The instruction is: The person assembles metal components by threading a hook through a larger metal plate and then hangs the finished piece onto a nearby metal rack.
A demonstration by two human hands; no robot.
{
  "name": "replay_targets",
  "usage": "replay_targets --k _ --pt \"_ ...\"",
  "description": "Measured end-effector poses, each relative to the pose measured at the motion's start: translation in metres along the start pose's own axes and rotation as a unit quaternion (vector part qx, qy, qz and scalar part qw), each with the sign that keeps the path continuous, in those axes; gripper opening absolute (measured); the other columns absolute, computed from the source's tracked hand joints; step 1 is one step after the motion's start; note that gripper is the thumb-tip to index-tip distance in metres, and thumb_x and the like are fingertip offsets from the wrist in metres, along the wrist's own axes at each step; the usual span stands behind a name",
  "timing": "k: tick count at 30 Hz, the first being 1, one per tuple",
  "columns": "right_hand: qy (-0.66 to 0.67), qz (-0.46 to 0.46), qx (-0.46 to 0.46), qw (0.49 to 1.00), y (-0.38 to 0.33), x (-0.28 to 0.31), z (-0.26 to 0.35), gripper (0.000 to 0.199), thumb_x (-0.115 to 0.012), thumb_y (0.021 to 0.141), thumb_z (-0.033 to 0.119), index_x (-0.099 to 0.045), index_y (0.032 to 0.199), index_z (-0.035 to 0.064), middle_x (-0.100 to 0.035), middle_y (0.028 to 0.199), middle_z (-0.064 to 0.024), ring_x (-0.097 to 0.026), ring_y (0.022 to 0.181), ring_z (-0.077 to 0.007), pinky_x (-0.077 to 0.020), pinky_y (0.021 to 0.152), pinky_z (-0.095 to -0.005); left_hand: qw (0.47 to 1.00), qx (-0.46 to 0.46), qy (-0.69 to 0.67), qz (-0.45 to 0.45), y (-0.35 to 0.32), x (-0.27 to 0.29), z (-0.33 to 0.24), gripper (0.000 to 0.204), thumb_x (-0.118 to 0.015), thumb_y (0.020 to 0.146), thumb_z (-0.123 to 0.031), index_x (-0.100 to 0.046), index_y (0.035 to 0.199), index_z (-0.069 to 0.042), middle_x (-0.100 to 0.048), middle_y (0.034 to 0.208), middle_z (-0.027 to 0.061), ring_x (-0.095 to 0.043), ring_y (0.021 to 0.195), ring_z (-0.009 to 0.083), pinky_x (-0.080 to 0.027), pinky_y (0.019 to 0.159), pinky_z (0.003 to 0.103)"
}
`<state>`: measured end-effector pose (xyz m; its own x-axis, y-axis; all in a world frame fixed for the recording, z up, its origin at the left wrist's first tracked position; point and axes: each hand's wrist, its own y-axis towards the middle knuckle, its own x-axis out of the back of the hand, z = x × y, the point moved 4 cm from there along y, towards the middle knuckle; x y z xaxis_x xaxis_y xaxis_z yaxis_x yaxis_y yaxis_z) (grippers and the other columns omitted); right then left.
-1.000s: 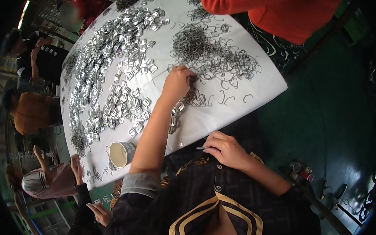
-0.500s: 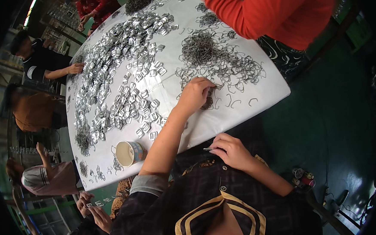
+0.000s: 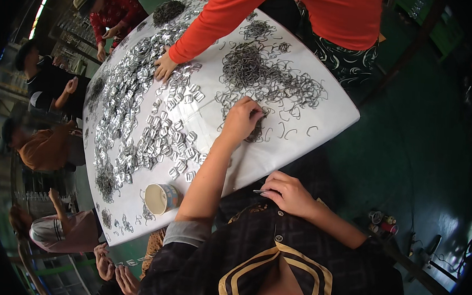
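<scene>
My left hand [image 3: 242, 118] reaches over the white-covered table [image 3: 270, 156]. Its thumb and fingers are pinched together beside a small dark clump of bent wire pieces [image 3: 255, 133]; what sits between the fingertips is too small to make out. Loose C-shaped wires [image 3: 290, 133] lie to the right of that hand. Close to my body, off the table edge, my right hand [image 3: 289, 194] is closed on a thin silver metal buckle [image 3: 258, 191], seen nearly edge-on. Many similar silver buckles [image 3: 161, 137] lie left of my left forearm.
A tangled wire heap [image 3: 243, 66] stands beyond my left hand. By my left forearm is a paper cup [image 3: 160, 199]. Across the table, a co-worker's red sleeve [image 3: 222, 22] stretches to the buckle pile [image 3: 126, 78]. Several other people line the left side.
The co-worker in red has leaned in and put a hand on the buckle pile. My left hand has shifted only slightly at the wires. My right hand still holds the buckle.
</scene>
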<state>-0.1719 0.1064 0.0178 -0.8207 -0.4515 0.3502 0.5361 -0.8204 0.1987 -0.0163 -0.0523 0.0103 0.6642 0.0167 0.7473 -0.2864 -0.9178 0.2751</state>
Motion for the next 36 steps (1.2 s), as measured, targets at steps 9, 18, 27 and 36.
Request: replay_targets --k 9,18,27,36 --pt "0.007 -0.001 0.006 1.000 0.001 -0.003 -0.003 0.011 -0.069 0.082 0.011 -0.066 0.088 0.0011 -0.059 0.089 -0.0103 -0.062 0.077 -0.0294 -0.0510 0.070 -0.0379 0.999 -0.006 0.030 -0.013 0.002 0.010 0.001 0.011 -0.069 0.077 -0.002 -0.069 0.089 -0.001 -0.062 0.085 0.0128 -0.062 0.076 0.0318 -0.049 0.070 0.036" --pt "0.005 -0.004 0.006 1.000 0.000 -0.002 -0.004 0.011 -0.069 0.082 0.010 -0.066 0.088 0.0007 -0.059 0.089 -0.0105 -0.063 0.077 -0.0296 -0.0509 0.070 -0.0384 0.987 -0.090 0.132 0.001 0.008 0.003 -0.001 0.009 -0.069 0.076 -0.006 -0.067 0.084 -0.001 -0.060 0.081 0.0118 -0.061 0.080 0.0320 -0.051 0.069 0.040" --pt "0.007 -0.022 -0.011 1.000 0.000 -0.002 -0.008 0.011 -0.069 0.082 0.011 -0.067 0.086 0.0005 -0.060 0.086 -0.0107 -0.062 0.075 -0.0291 -0.0503 0.068 -0.0380 0.968 0.148 -0.201 0.035 -0.012 0.024 0.015 0.006 -0.064 0.085 -0.004 -0.061 0.083 0.001 -0.061 0.072 0.0029 -0.056 0.060 0.0072 -0.044 0.053 0.022" --pt "0.036 -0.059 -0.050 0.996 0.004 0.004 -0.009 0.012 -0.072 0.077 0.002 -0.064 0.086 -0.0011 -0.060 0.084 -0.0111 -0.063 0.073 -0.0261 -0.0498 0.066 -0.0336 0.866 0.147 -0.467 0.101 -0.098 0.038 -0.034 0.006 -0.065 0.082 0.002 -0.059 0.084 -0.001 -0.060 0.088 0.0060 -0.057 0.081 0.0135 -0.045 0.072 0.025"
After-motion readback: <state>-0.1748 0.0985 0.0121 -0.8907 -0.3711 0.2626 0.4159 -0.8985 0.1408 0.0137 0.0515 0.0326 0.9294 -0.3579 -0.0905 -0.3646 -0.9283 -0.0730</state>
